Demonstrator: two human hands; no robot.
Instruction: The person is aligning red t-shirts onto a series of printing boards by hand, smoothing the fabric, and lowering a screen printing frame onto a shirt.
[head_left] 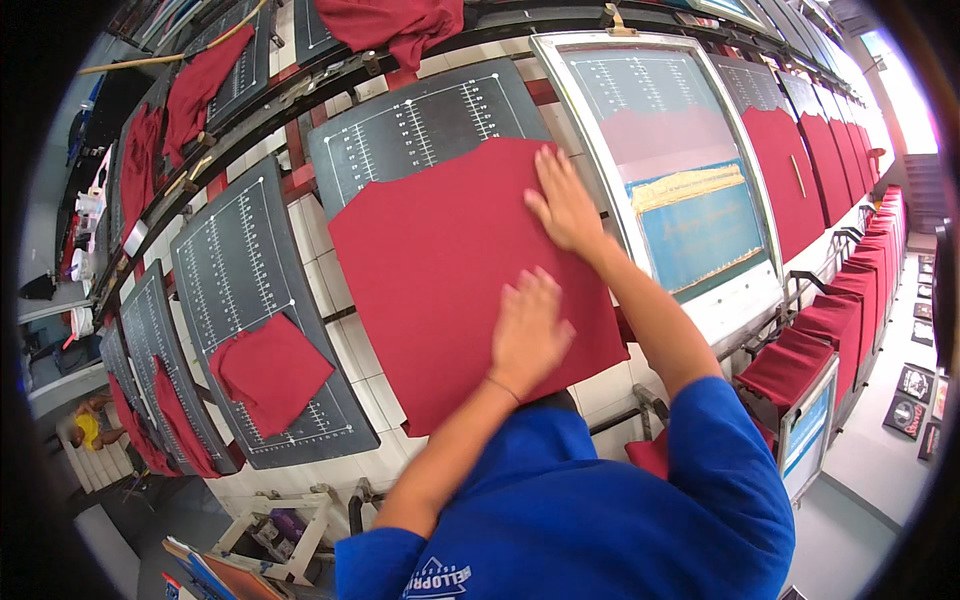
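Note:
A dark red fabric panel lies spread over a black printing board with white ruled scales, its near edge hanging toward my body. My right hand rests flat near the panel's upper right edge, fingers stretched out. Lower down, over the middle right of the same fabric, is my left hand; it is smeared by motion, though its fingers look extended. Neither hand grips anything. Just right of the panel, a metal-framed printing screen lies over the neighbouring board, with fabric showing through its mesh.
A crumpled red cloth sits on the ruled board to the left. More red panels cover boards at the right, and several hang in a row. Another screen stands below them. A person is far off at lower left.

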